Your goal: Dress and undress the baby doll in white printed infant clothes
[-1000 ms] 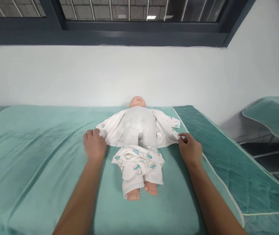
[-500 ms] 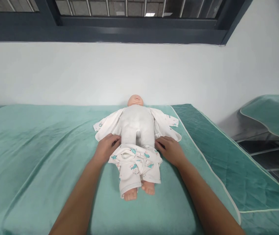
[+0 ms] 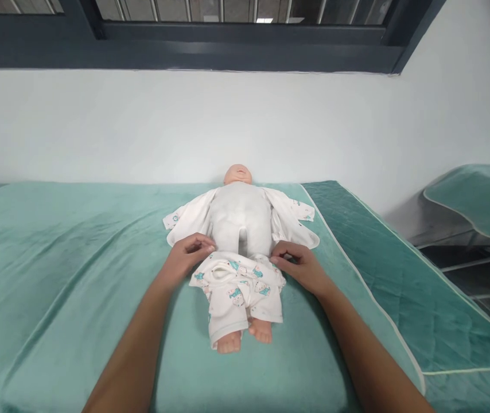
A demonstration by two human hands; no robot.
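Green cover (image 3: 77, 275): spreads beneath the fingers and well past them to both sides.
Doll (image 3: 240, 212): lies face up between left and right fingers, with head (image 3: 238, 174) beyond them.
White top (image 3: 191, 218): lies open, fanned out beyond the fingers.
Printed trousers (image 3: 247, 289): sit bunched around the legs, with waist just beside the fingertips.
Left hand (image 3: 189, 256): curls fingers narrow; cannot tell if pinching cloth.
Right hand (image 3: 299, 265): holds thumb and forefinger narrowly apart; grip equally uncertain.
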